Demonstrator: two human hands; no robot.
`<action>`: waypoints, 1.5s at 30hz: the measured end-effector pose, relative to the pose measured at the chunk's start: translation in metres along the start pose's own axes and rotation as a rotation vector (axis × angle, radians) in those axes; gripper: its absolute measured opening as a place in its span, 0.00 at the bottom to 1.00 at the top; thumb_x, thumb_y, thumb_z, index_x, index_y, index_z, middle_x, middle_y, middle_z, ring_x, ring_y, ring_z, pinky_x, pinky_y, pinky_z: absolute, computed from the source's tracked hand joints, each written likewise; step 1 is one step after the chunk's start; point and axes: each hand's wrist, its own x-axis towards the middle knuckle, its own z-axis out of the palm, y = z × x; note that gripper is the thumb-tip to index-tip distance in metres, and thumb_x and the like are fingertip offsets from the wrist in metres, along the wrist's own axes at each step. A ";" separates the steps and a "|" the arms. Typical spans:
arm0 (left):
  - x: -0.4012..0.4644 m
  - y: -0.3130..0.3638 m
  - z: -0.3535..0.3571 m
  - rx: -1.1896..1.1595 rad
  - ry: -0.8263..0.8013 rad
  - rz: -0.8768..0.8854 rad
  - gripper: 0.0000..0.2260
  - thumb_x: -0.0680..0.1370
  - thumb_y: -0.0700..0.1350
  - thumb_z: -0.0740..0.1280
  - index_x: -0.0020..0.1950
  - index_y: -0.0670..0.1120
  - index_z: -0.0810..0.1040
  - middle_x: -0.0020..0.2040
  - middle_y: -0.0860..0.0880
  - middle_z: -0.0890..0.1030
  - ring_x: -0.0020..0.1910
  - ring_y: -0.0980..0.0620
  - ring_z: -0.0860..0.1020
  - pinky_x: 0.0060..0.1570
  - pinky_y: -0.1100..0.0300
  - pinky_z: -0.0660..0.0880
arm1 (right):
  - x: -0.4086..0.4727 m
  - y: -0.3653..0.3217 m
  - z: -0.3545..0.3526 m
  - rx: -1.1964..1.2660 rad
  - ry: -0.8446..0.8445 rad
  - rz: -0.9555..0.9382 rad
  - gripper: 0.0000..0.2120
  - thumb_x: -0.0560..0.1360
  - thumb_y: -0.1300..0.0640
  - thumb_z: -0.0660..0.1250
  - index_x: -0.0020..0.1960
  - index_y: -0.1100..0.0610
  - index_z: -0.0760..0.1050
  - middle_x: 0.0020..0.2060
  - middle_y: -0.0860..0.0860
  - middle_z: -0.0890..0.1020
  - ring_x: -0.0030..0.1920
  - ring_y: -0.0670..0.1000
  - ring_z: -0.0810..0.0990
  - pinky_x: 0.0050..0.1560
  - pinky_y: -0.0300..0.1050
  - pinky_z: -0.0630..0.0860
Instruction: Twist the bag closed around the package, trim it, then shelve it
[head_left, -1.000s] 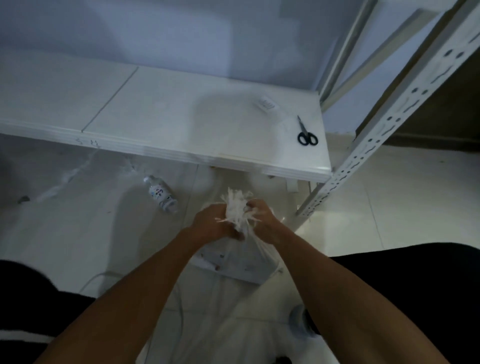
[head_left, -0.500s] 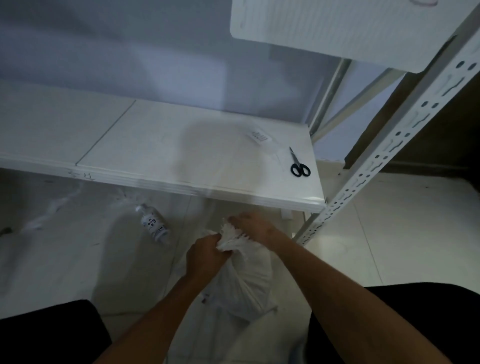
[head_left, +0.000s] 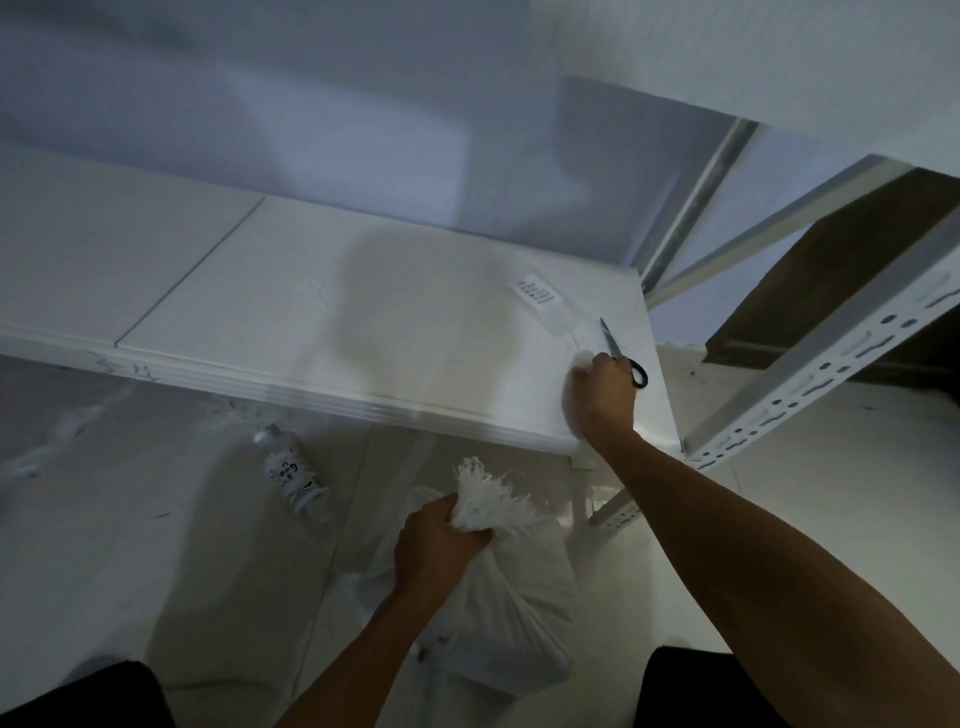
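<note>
A white plastic bag (head_left: 498, 618) with the package inside hangs low in front of me. Its gathered, frayed top (head_left: 488, 501) sticks up out of my left hand (head_left: 434, 545), which is clenched around the twisted neck. My right hand (head_left: 602, 395) has reached up onto the white shelf (head_left: 322, 322) and rests on the black-handled scissors (head_left: 626, 356) near the shelf's right end. The blades point away from me; the fingers cover part of the handles, so the grip is unclear.
A small printed label (head_left: 535, 290) lies on the shelf beyond the scissors. A plastic bottle (head_left: 296, 478) lies on the tiled floor under the shelf edge. A perforated metal upright (head_left: 810, 384) of the rack stands at right. An upper shelf overhangs at top right.
My right hand let go of the bag's neck and moved up to the scissors on the shelf. The left hand alone now holds the bag. The camera tilted upward.
</note>
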 end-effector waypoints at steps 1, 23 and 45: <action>0.002 0.000 0.001 -0.013 0.000 -0.001 0.28 0.58 0.68 0.69 0.52 0.54 0.84 0.47 0.55 0.85 0.45 0.55 0.83 0.47 0.52 0.81 | 0.003 -0.001 0.001 -0.008 0.018 -0.006 0.13 0.79 0.59 0.59 0.57 0.67 0.75 0.55 0.65 0.78 0.58 0.62 0.77 0.57 0.52 0.75; -0.030 0.016 -0.024 0.013 -0.194 0.077 0.30 0.58 0.61 0.79 0.54 0.49 0.78 0.48 0.54 0.84 0.47 0.54 0.83 0.46 0.55 0.80 | -0.091 0.034 -0.057 0.144 -0.047 -0.179 0.08 0.79 0.59 0.62 0.42 0.59 0.74 0.35 0.52 0.77 0.35 0.50 0.76 0.32 0.40 0.69; -0.008 0.070 -0.095 0.356 0.096 0.651 0.17 0.69 0.55 0.72 0.56 0.54 0.82 0.54 0.54 0.83 0.54 0.50 0.79 0.56 0.54 0.75 | -0.140 0.008 -0.071 0.057 -0.254 -0.855 0.07 0.82 0.55 0.61 0.50 0.58 0.73 0.44 0.51 0.77 0.40 0.48 0.75 0.41 0.37 0.68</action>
